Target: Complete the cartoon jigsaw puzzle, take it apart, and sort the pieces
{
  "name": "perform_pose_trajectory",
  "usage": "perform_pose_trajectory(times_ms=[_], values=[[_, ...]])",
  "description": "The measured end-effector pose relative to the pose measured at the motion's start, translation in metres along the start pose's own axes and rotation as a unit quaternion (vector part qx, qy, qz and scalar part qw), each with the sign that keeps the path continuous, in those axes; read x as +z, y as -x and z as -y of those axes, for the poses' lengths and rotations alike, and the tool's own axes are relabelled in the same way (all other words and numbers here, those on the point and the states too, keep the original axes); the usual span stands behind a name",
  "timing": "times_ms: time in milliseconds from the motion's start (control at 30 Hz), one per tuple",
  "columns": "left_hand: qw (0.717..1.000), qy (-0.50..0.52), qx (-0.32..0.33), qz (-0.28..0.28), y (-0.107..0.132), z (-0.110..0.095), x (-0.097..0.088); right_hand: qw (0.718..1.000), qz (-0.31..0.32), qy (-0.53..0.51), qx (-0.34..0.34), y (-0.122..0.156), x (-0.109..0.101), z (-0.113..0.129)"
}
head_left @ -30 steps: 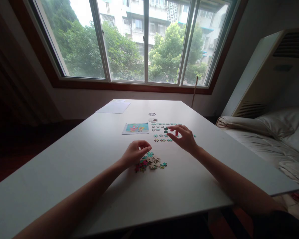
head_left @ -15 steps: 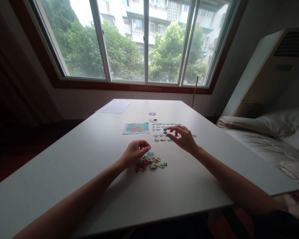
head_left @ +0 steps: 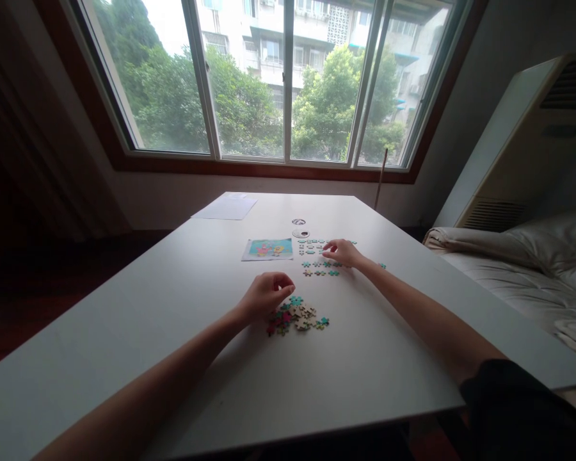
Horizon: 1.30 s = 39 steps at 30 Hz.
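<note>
My right hand (head_left: 344,252) is over the rows of jigsaw pieces (head_left: 320,273), its thumb and fingers closed on a jigsaw piece at the second row; the fingers mostly hide that piece. Loosely curled, my left hand (head_left: 266,296) rests beside a heap of jigsaw pieces (head_left: 301,312), thumb against the fingertips and nothing visible in them. Some pieces in the heap lie with bare beige backs up, others show teal, pink and green. A colourful picture sheet (head_left: 269,249) lies beyond my left hand, left of the rows.
On the white table (head_left: 173,307) beyond the rows are a round disc (head_left: 301,234) with a dark spot and another black-and-white round thing (head_left: 298,221). White paper (head_left: 226,207) lies at the far left corner. A pale padded sofa (head_left: 504,275) stands to the right.
My right hand has moved away from me, bringing the dark green jigsaw piece down to the rows. My left hand stays curled by the heap. The whole view has shifted slightly.
</note>
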<state>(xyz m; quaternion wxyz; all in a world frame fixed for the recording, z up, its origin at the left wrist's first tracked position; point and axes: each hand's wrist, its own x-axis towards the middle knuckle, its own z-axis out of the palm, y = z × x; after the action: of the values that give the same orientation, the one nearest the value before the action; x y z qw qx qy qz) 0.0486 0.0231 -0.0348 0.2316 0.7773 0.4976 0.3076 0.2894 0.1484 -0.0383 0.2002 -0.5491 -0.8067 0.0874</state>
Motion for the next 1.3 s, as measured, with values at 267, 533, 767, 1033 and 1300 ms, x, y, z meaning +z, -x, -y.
perform_pose_trajectory(times_ms=[267, 533, 767, 1033, 1300], values=[[1.000, -0.007, 0.008, -0.006, 0.001, 0.002, -0.003, 0.999, 0.019, 0.012, 0.030, -0.016, 0.009, -0.004], [1.000, -0.017, 0.013, -0.001, 0.002, 0.000, -0.006, 1.000, 0.012, -0.005, -0.020, 0.004, -0.006, 0.016], [0.998, -0.051, 0.028, 0.017, 0.003, -0.003, -0.002, 0.964, 0.105, -0.116, -0.215, 0.077, -0.012, 0.060], [0.998, -0.054, 0.040, 0.017, 0.005, -0.013, 0.003, 0.961, 0.070, -0.139, -0.228, 0.110, -0.005, 0.070], [0.994, -0.010, 0.094, 0.061, 0.010, -0.023, 0.004, 0.957, 0.033, -0.190, -0.216, 0.109, -0.003, 0.066]])
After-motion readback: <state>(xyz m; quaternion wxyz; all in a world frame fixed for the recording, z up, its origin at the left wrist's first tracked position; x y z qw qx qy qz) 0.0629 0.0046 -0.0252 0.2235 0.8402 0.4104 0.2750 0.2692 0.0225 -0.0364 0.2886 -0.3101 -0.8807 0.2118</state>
